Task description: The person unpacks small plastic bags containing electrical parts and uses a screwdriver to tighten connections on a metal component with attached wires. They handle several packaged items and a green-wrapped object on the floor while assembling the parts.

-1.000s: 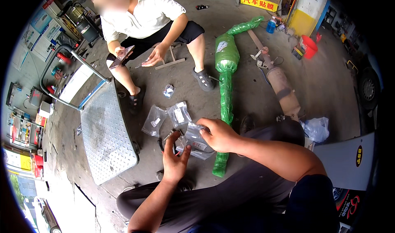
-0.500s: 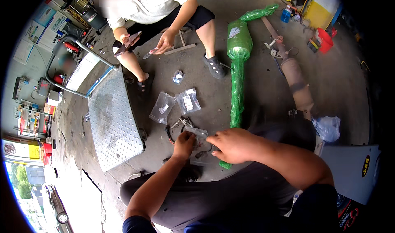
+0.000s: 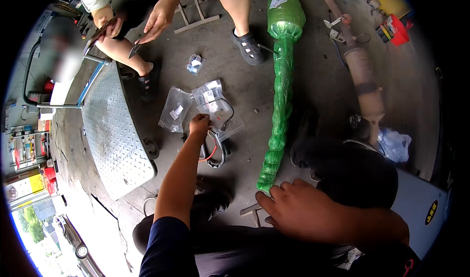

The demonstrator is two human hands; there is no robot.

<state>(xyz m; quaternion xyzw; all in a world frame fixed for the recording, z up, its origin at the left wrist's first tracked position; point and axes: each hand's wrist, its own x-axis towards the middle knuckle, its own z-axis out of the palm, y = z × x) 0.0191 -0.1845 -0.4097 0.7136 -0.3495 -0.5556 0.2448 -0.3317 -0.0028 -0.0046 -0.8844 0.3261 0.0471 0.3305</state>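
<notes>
My left hand [image 3: 199,125] is stretched forward over the floor, its fingers closed on the edge of a clear plastic bag [image 3: 234,130]. A black cable [image 3: 229,111] shows in or under that bag. Just below the hand lies a coiled cable with black and orange-red parts [image 3: 215,155]. Two more clear bags with white labels, a left one [image 3: 175,109] and a right one [image 3: 208,92], lie beyond the hand. My right hand [image 3: 298,206] is above my lap, fingers loosely bent and apart, holding nothing visible. It is nearest the end of a long green-wrapped pipe [image 3: 279,125].
Opposite me sits a person whose hands [image 3: 159,20] hold dark flat objects. A metal platform trolley [image 3: 115,135] stands at left. A small bag [image 3: 195,64] lies ahead. Right are a rusty exhaust pipe [image 3: 364,88], a red bucket [image 3: 399,30] and a bluish plastic bag [image 3: 394,145].
My hands have parted: the left moved forward with the clear bag, the right drew back toward my lap. The coiled cable is now more exposed. The view has shifted too.
</notes>
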